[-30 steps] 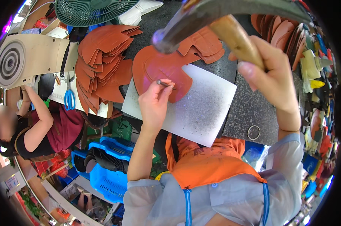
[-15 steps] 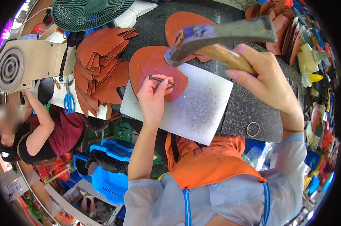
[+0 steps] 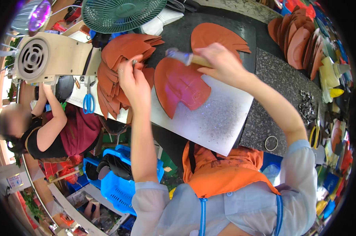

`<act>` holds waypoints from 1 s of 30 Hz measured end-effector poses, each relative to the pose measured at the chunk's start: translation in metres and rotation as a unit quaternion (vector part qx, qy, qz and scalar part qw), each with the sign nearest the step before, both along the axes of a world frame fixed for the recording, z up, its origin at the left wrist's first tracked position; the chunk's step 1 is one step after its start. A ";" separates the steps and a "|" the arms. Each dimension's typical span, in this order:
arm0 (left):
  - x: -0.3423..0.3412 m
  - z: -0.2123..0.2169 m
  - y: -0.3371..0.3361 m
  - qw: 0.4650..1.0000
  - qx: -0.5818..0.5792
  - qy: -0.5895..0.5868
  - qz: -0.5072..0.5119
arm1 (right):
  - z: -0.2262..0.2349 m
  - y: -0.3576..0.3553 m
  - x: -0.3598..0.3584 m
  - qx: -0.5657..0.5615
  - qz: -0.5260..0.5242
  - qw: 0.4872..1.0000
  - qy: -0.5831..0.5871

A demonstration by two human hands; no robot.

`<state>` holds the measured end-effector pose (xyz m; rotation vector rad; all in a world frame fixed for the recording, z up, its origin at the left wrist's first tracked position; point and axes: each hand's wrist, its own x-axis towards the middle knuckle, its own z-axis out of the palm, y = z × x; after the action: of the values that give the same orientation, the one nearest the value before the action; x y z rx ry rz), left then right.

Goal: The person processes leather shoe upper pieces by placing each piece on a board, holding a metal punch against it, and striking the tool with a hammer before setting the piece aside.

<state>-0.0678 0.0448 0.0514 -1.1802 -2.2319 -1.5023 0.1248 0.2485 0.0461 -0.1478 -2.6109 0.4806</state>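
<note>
My left hand (image 3: 135,84) is raised beside the left stack of reddish-brown leather pieces (image 3: 119,49). Its fingers are closed on a slim metal punch (image 3: 134,62), of which only the dark end shows. A hammer (image 3: 180,56) with a wooden handle is gripped in my right hand (image 3: 223,65), over the far part of the work surface. The hammer head is blurred. Below it, a curved leather piece (image 3: 189,84) with a notched edge lies partly on a speckled white board (image 3: 209,118). Behind my right hand lie more leather pieces (image 3: 213,35).
A green fan (image 3: 124,11) and a beige machine (image 3: 67,53) stand at the far left, near blue-handled scissors (image 3: 88,103). Another person sits at left. More leather pieces (image 3: 296,47) stand at far right. A metal ring (image 3: 271,143) lies on the dark slab; blue baskets (image 3: 117,190) are lower left.
My left hand has moved left and up with the punch, away from the leather piece on the board. My right hand has swung the hammer left and lower. The view has shifted.
</note>
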 end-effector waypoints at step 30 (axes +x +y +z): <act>0.106 0.007 -0.104 0.941 -0.192 -0.217 -0.173 | 0.061 0.006 0.057 -0.158 -0.103 0.977 -0.100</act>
<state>0.0377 -0.0591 0.0584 -1.5463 -2.8299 -1.6275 0.1814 0.2547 0.1073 -0.5939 -2.6517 0.8395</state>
